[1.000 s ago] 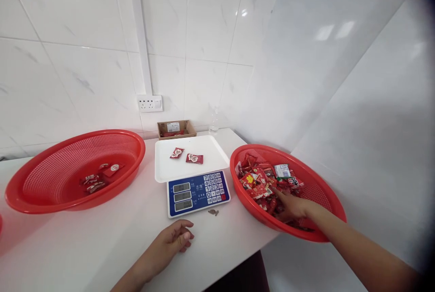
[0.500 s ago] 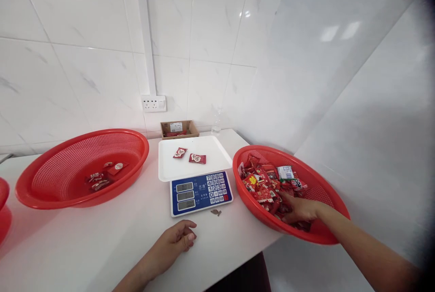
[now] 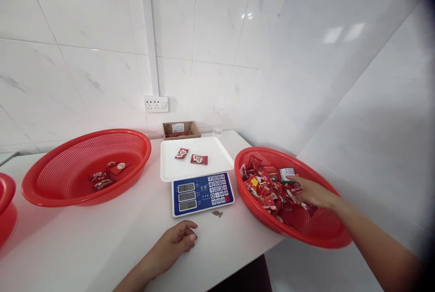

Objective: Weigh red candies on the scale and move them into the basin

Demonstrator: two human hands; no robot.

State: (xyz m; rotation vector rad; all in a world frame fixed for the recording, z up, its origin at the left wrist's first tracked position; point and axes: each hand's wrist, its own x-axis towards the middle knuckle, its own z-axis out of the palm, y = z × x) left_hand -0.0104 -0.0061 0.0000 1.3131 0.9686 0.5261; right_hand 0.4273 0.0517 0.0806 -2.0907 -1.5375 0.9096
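Observation:
My right hand (image 3: 311, 191) reaches into the red basket (image 3: 326, 233) on the right, fingers curled down among several red snack packets (image 3: 268, 185), close to a white-and-blue packet (image 3: 286, 173). I cannot make out what the fingers hold. My left hand (image 3: 176, 241) rests on the white table (image 3: 84, 246) with fingers loosely curled and nothing in it, just in front of the scale (image 3: 203, 193). Two red packets (image 3: 190, 156) lie on the scale's white tray (image 3: 170, 169).
A large red basket (image 3: 61, 192) on the left holds a few packets. Another red basket's edge (image 3: 5, 201) shows at far left. A small cardboard box (image 3: 181, 129) and a clear bottle (image 3: 218, 123) stand by the tiled wall. A small brown scrap (image 3: 216, 213) lies below the scale.
My right hand has moved from the near side of the right basket toward its far side, by the white-and-blue packet. The left hand has stayed put. The camera has shifted slightly.

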